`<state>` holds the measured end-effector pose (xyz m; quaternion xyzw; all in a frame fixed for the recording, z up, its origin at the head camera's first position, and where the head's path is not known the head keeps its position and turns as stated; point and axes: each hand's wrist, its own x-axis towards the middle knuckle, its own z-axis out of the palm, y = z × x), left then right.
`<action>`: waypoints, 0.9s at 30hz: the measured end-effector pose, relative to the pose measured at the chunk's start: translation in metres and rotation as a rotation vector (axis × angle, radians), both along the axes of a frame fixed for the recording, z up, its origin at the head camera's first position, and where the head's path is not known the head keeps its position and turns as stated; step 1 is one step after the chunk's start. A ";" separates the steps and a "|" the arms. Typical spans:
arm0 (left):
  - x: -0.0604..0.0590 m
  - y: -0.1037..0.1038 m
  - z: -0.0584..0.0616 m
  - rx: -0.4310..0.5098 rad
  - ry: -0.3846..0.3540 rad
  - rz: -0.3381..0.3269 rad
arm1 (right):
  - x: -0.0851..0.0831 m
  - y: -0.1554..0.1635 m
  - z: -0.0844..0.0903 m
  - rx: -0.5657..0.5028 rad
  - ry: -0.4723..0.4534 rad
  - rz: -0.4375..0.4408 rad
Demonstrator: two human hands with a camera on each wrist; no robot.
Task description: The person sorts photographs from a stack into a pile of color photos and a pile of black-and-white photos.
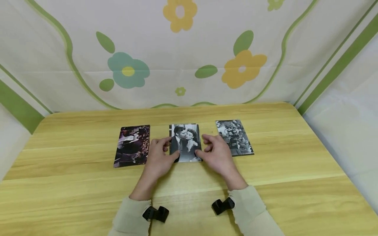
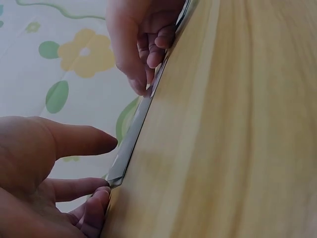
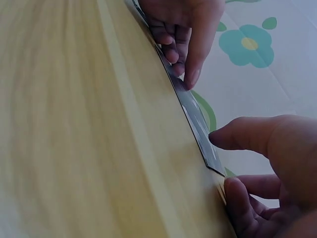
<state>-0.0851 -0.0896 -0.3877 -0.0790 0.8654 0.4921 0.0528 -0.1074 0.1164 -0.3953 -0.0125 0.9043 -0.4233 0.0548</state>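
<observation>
A black-and-white photo print (image 1: 186, 156) of a couple lies in the middle of the wooden table, with a dark edge of another print showing beneath its left side. My left hand (image 1: 160, 159) is at its left side: the thumb reaches over the lower corner and the index fingertip meets the edge. On the other side, the thumb of my right hand (image 1: 218, 154) lies over the lower right corner, while its index finger extends just beyond the right edge. Both wrist views show thumb and index finger spread apart around the thin print (image 2: 132, 136).
Left of the hands lies a dark colour photo (image 1: 133, 146) of a crowd scene. A black-and-white crowd photo (image 1: 236, 137) lies behind the right hand, partly covered by it. The table (image 1: 73, 196) meets a flowered cloth (image 1: 183, 59) along its back edge.
</observation>
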 end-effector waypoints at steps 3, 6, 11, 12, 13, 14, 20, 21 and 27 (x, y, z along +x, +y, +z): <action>0.000 0.001 0.000 -0.003 0.007 0.013 | 0.002 -0.003 -0.001 0.016 0.010 -0.003; 0.001 0.000 0.000 0.012 0.007 0.033 | 0.003 -0.006 -0.002 0.020 0.008 -0.006; -0.001 0.000 0.000 0.068 0.033 0.057 | 0.004 -0.007 -0.001 -0.001 0.011 -0.021; -0.001 -0.001 0.000 0.081 0.041 0.063 | 0.003 -0.007 0.000 -0.015 0.015 -0.023; -0.002 -0.001 0.001 0.100 0.046 0.072 | 0.003 -0.007 0.000 -0.035 0.018 -0.020; -0.002 -0.002 0.001 0.119 0.051 0.084 | 0.003 -0.007 0.001 -0.057 0.020 -0.016; -0.001 -0.006 0.010 0.264 0.027 0.160 | 0.004 -0.006 0.006 -0.186 0.015 -0.007; 0.000 -0.007 0.012 0.292 0.019 0.169 | 0.004 -0.005 0.007 -0.205 0.011 -0.008; -0.001 -0.013 0.020 0.400 -0.018 0.211 | 0.004 -0.004 0.016 -0.333 0.013 -0.021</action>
